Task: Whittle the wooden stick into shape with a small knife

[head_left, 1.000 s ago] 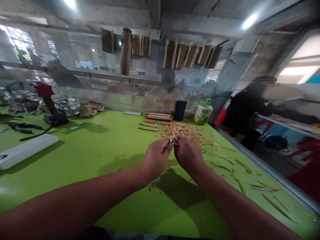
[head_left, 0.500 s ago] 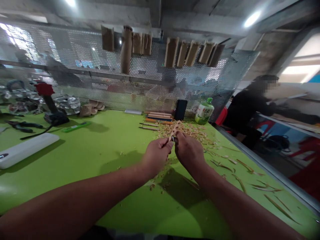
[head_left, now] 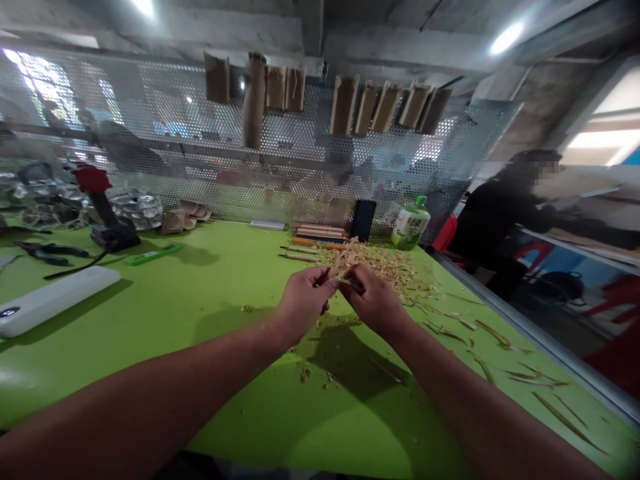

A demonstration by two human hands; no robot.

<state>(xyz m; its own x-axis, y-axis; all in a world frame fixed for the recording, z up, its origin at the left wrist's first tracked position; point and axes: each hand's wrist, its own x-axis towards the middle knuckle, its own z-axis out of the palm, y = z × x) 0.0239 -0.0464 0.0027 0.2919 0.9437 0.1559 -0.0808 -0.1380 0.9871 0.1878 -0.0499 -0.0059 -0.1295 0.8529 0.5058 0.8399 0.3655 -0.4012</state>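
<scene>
A short pale strip of carved wood points up and away from my left hand, which is closed around its near end. Close beside it, my right hand has its thumb and fingers pinched together near that same end. Whatever lies in the right hand's pinch is mostly hidden by the fingers. Both hands are above the green table, in front of a heap of wood shavings.
Pencils and sticks, a dark phone and a green-capped bottle stand behind the shavings. At left are a cordless drill, pliers, a green cutter and a white bar. A person sits at right.
My hands have tipped and drawn slightly to the left. The dark, shiny bit seen between them earlier is now hidden, and my right hand has shifted at the strip's near end.
</scene>
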